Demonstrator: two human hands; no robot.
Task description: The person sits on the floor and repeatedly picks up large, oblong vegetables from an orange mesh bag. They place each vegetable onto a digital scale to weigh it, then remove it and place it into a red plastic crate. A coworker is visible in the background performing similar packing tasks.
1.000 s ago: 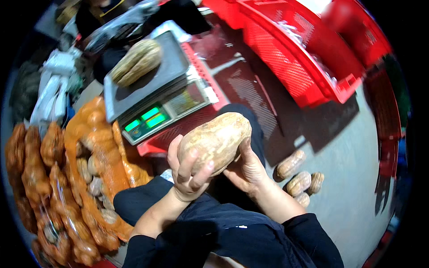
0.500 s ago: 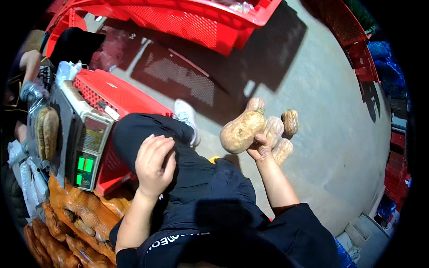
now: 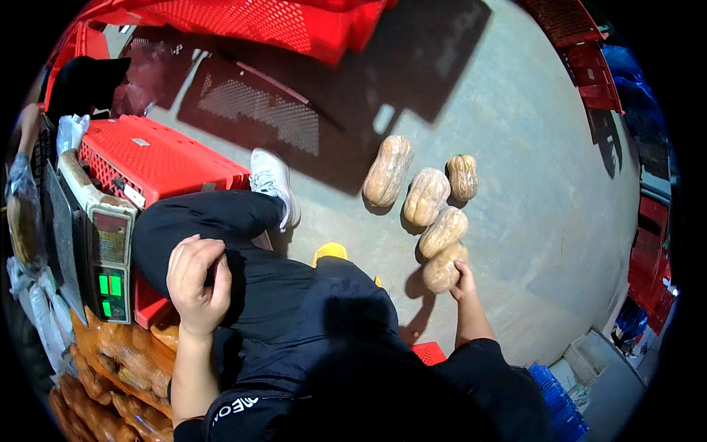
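Observation:
My right hand [image 3: 464, 282] grips one end of a tan butternut squash [image 3: 442, 268], its fingers partly hidden behind it. The squash overlaps another squash [image 3: 443, 232] on the floor; its shadow falls lower left. Farther off lie a long butternut squash [image 3: 388, 171], a thick one [image 3: 426, 197] and a ribbed, darker one [image 3: 462, 177]. Over my bent left leg, my left hand [image 3: 197, 283] is held with curled fingers pressed together, and nothing shows in it.
At left, a digital scale [image 3: 112, 254] with lit green digits stands by an upturned red crate [image 3: 162, 158]. Beyond it a person's plastic-covered hand [image 3: 23, 184] is beside a bagged squash [image 3: 26, 228]. Orange net sacks [image 3: 121, 353] lie lower left. A large red crate [image 3: 294, 29] is ahead.
The squash in my right hand has come nearer and to the right, away from the long squash. At left, the other person's squash has moved off the scale plate. The whole view has shifted.

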